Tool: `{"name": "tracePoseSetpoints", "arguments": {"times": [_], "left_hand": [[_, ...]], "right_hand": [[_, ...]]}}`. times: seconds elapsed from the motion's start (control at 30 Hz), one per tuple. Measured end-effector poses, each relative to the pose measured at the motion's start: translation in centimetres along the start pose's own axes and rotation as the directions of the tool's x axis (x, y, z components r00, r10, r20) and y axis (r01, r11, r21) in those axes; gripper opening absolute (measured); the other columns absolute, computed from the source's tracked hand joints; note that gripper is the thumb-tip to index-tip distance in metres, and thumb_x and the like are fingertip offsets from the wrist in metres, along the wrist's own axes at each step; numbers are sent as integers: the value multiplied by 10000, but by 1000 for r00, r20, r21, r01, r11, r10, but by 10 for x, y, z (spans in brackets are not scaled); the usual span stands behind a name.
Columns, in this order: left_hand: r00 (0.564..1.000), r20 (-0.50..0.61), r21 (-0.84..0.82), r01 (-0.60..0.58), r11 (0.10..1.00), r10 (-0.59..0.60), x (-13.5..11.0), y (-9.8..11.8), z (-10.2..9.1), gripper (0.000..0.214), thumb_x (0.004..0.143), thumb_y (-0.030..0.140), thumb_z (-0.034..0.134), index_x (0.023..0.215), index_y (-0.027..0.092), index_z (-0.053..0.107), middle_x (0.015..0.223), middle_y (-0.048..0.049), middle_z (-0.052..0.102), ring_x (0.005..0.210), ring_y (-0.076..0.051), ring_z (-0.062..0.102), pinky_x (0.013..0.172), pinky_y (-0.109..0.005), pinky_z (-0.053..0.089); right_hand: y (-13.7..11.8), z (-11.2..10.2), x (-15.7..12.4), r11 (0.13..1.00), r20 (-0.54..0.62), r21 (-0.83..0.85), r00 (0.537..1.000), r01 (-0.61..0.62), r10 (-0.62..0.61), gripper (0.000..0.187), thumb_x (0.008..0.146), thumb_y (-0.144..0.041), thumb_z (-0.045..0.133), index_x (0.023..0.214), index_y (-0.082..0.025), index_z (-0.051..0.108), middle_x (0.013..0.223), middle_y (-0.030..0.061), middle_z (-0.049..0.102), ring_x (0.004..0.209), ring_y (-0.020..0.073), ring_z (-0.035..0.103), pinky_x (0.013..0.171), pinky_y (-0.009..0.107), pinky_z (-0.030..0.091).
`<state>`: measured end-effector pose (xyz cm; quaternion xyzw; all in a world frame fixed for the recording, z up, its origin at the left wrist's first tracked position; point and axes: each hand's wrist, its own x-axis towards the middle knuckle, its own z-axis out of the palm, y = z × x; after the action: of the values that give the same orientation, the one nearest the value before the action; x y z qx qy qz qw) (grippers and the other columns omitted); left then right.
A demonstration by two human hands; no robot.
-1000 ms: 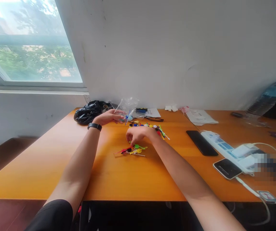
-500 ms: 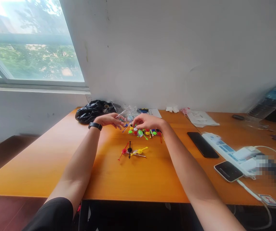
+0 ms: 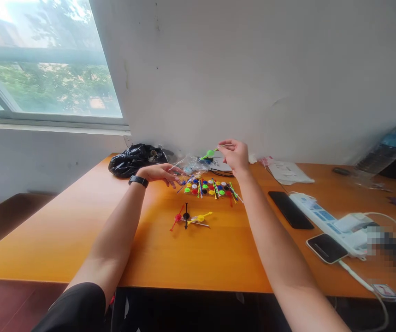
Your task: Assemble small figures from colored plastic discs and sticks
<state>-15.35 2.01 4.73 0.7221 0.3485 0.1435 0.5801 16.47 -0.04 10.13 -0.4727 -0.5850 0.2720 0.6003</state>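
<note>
Orange-brown wood with a soft sheen makes up the tabletop (image 3: 198,263) in the head view, set against a plain pale wall (image 3: 239,78). Near its far left corner sits a crumpled, glossy black plastic bag (image 3: 133,161); beside it lies a thin, wrinkled clear plastic bag (image 3: 193,165). Toward the right are a flat black rectangular phone (image 3: 290,210) and a long white plastic power strip (image 3: 318,219).

The bright green plastic spinner, shaped like an arrow with a round hub (image 3: 210,154), is up in the air, slanting, above the clear bag. The fingers of the right hand (image 3: 235,156) are pinched together on its upper right end. The left hand (image 3: 159,173) is at the near left edge of the clear bag, its fingers loosely bent; whether they grip the film I cannot tell.

Below the clear bag, a dense cluster of small coloured plastic discs and thin arrow rods (image 3: 206,188) lies in rough rows. Nearer the person, well apart from it, is a small group: a red spinner (image 3: 178,217), a black spinner (image 3: 186,216), a yellow spinner (image 3: 201,217) and a slim white rod (image 3: 202,224).

Half a second ago the right hand was low over the cluster; now it is higher and farther right, leaving the coloured rows exposed. The small group lies as it did then, and the left hand has hardly moved.
</note>
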Motion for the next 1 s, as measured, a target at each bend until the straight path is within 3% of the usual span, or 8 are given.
{"name": "tracePoseSetpoints", "arguments": {"times": [0.1, 0.2, 0.3, 0.4, 0.73, 0.87, 1.0], "left_hand": [[1000, 19, 23, -25, 999, 25, 1, 5, 3, 662, 844, 438, 881, 1436, 228, 671, 1201, -156, 795, 944, -247, 807, 723, -263, 602], [999, 14, 23, -36, 999, 36, 1, 12, 9, 662, 837, 432, 887, 1433, 236, 676, 1191, -138, 796, 950, -251, 806, 740, -274, 608], [999, 1, 19, -51, 999, 51, 2, 19, 14, 692, 821, 411, 899, 1450, 239, 669, 1220, -133, 787, 959, -262, 805, 760, -292, 612], [998, 4, 30, -64, 997, 64, 3, 23, 17, 708, 817, 397, 900, 1465, 244, 660, 1244, -137, 778, 973, -274, 804, 770, -305, 614], [993, 48, 23, -111, 994, 110, 7, 13, 9, 728, 841, 385, 889, 1507, 261, 622, 1340, -166, 743, 1008, -267, 794, 822, -327, 617], [991, 44, 25, -124, 992, 123, 9, 13, 10, 729, 858, 372, 882, 1522, 253, 604, 1346, -167, 740, 995, -250, 794, 822, -312, 612], [990, 45, -12, -136, 991, 137, 13, 12, 11, 756, 846, 345, 899, 1530, 246, 592, 1333, -170, 747, 955, -244, 800, 809, -320, 612]], "right_hand": [[5, 10, -3, 1000, 59, -24, 998, -9, 11, 252, 789, -367, 765, 933, -165, 722, 909, 91, 770, 538, 157, 594, 443, 233, 441], [9, 18, -6, 997, 105, -54, 993, 58, -52, 231, 808, -359, 763, 932, -166, 740, 875, 84, 765, 771, 232, 721, 629, 270, 559], [11, 23, -8, 993, 143, -63, 986, 96, -86, 174, 824, -306, 748, 928, -167, 754, 854, 72, 765, 864, 253, 749, 777, 308, 586], [11, 24, -9, 992, 126, -71, 988, 101, -91, 142, 820, -265, 749, 915, -162, 767, 868, 73, 769, 861, 250, 749, 781, 306, 586], [11, 13, -3, 971, -99, -215, 987, 107, -131, 103, 807, -212, 723, 879, -162, 778, 864, 86, 756, 826, 260, 727, 745, 316, 588], [4, 17, -7, 940, -50, -280, 975, 193, -215, 77, 812, -206, 719, 846, -176, 781, 842, 74, 758, 821, 261, 728, 773, 333, 598], [-2, 25, -12, 948, 53, -249, 980, 198, -190, 40, 835, -187, 757, 841, -189, 796, 836, 52, 768, 829, 253, 738, 786, 331, 597]]}}
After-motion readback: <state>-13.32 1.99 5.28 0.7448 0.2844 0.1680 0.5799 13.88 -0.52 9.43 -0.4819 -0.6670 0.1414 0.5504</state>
